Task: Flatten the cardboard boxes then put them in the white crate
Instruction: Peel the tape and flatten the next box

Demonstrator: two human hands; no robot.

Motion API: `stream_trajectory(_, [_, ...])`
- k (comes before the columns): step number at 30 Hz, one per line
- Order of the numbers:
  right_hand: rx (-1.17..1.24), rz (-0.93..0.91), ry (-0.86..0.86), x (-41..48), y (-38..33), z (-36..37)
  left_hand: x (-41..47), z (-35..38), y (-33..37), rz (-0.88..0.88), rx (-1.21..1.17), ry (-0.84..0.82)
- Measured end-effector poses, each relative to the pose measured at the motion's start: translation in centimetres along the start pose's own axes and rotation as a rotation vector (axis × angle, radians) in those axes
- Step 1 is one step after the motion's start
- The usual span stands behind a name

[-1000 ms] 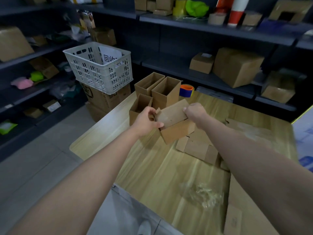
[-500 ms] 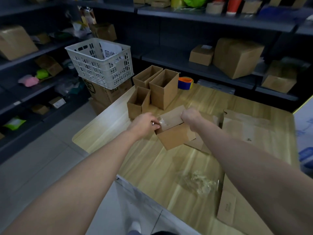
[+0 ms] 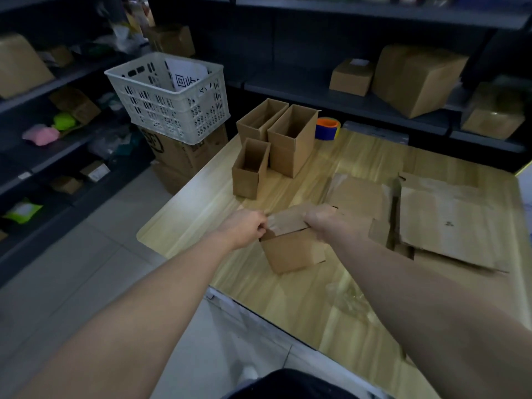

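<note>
The box is at the middle of the bench, well apart from the crate; the left grip pinches the left end of its flap, and the right grip curls round the right end. Likely light, stiff card, weak at creases — hold by flap edges; fold along the creases.

This looks like a stockroom or packing room. Dark metal shelving lines the walls, loaded with sealed cartons and small packaged goods. A wooden counter carries open cardboard boxes, flattened cardboard and a roll of packing tape. A white crate sits on stacked shipping boxes on the tiled floor.
</note>
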State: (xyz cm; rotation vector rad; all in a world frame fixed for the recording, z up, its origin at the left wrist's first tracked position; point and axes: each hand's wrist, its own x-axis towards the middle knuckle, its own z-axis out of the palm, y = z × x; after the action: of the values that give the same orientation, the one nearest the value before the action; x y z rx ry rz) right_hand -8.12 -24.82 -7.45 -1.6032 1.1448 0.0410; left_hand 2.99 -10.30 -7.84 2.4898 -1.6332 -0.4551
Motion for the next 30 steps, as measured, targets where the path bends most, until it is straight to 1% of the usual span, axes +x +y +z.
stream_trajectory(2, [-0.004,0.035,0.000,0.0,0.4,0.1,-0.1,0.4,-0.1,0.017,0.006,0.020])
stream_trajectory(5, [-0.050,0.022,0.065,0.1,1.0,-0.2,0.2,0.8,0.4,0.062,0.010,0.035])
stream_trajectory(6, [-0.110,0.013,0.101,0.3,1.4,-0.3,0.4,1.1,0.7,0.078,0.008,0.038])
stream_trajectory(7, [-0.220,-0.009,0.130,0.3,1.6,-0.3,0.5,1.4,1.0,0.093,0.006,0.041])
stream_trajectory(9, [-0.507,-0.092,0.140,0.3,2.2,-0.2,0.6,2.0,1.4,0.126,0.008,0.059])
stream_trajectory(10, [-0.636,-0.154,0.105,0.3,2.3,-0.3,0.7,2.3,1.6,0.143,0.010,0.069])
stream_trajectory(12, [-0.822,-0.263,-0.031,0.3,2.2,-0.4,0.7,2.7,1.6,0.169,0.014,0.078])
stream_trajectory(14, [-0.933,-0.285,-0.124,0.5,2.4,-0.5,0.6,3.0,1.5,0.173,0.005,0.075])
stream_trajectory(16, [-1.029,-0.286,-0.156,0.7,2.6,-0.3,0.4,3.2,1.3,0.158,-0.025,0.076])
stream_trajectory(18, [-1.089,-0.316,-0.139,0.9,2.9,0.3,0.0,3.3,1.0,0.087,-0.099,0.089])
stream_trajectory(21, [-1.133,-0.341,-0.089,0.9,2.8,0.9,-0.3,3.5,0.4,-0.068,-0.281,0.112])
stream_trajectory(23, [-1.157,-0.341,-0.084,0.9,2.5,0.9,-0.3,3.5,0.1,-0.101,-0.402,0.102])
stream_trajectory(25, [-1.175,-0.358,-0.080,0.7,2.2,1.2,-0.3,3.3,-0.1,-0.099,-0.480,0.076])
stream_trajectory(27, [-1.184,-0.390,-0.068,0.6,1.9,1.7,-0.1,3.1,-0.3,-0.101,-0.452,0.081])
stream_trajectory(30, [-1.185,-0.410,-0.057,0.2,1.8,2.2,0.0,3.2,-0.4,-0.103,-0.380,0.133])
